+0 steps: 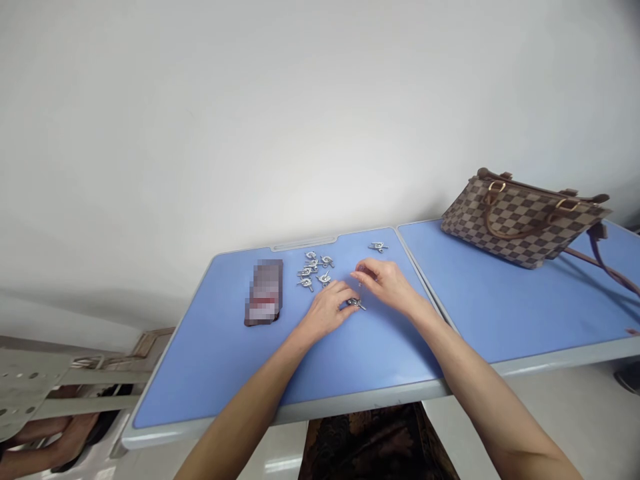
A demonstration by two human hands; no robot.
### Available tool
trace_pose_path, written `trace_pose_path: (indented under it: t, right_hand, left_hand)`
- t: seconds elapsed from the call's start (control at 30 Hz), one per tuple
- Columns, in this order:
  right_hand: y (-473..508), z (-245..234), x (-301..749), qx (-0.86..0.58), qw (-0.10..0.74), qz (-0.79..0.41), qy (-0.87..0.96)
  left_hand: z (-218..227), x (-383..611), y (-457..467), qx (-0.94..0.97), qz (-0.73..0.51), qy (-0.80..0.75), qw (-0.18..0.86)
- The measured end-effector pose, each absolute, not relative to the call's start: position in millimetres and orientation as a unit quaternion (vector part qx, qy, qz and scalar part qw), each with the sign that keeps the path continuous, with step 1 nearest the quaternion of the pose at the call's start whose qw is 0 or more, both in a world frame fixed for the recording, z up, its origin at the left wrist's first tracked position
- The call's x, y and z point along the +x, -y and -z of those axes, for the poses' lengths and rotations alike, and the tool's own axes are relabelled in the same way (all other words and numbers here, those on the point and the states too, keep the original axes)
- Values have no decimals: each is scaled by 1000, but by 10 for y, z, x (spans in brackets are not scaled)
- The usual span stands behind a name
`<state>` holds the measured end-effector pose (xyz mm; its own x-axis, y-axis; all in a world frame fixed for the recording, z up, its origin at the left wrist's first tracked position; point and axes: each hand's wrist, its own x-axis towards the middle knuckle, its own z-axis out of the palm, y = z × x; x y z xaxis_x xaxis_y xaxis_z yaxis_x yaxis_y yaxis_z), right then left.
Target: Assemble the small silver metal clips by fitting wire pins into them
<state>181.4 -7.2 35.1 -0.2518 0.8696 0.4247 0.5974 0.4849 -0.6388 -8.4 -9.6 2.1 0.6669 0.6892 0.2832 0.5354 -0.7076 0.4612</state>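
Observation:
My left hand (pixel 325 310) lies on the blue tabletop (pixel 210 360), its fingertips gripping a small silver metal fitting (pixel 356 304). My right hand (pixel 383 283) is just beyond it, pinching a thin metal piece (pixel 360 275) between finger and thumb. Above my hands sits a loose cluster of several similar metal fittings (pixel 314 269), with one more lying apart (pixel 379 247) near the far edge. To the left of the cluster lies a dark flat object (pixel 263 292), pixelated beyond naming.
A brown checkered handbag (pixel 520 220) with a leather strap stands on a second blue table section (pixel 500 313), across a seam from mine. A white wall rises behind. Patterned fabric (pixel 375 443) shows below the front edge, and a perforated white piece of furniture (pixel 30 380) stands at lower left.

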Motion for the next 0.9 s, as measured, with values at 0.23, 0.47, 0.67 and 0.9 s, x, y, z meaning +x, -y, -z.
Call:
trace_pose_path:
  t: [0.23,0.47,0.67,0.9]
  right_hand:
    - [51,-346,1794,-503,400,-206,738]
    - [76,-334,1755,-456,427,-277,730]
    - [75,-309,1750,-498,419,-234,722]
    - [78,-287,1722,-511,420,-124,740]
  left_hand:
    - [-5,-84,83,896,-231,-336,178]
    - [16,-88,81,895,-225,-342,176]
    - [22,-83,80,894,-221,-346,178]
    - [13,-79,86,894,-218,-350,175]
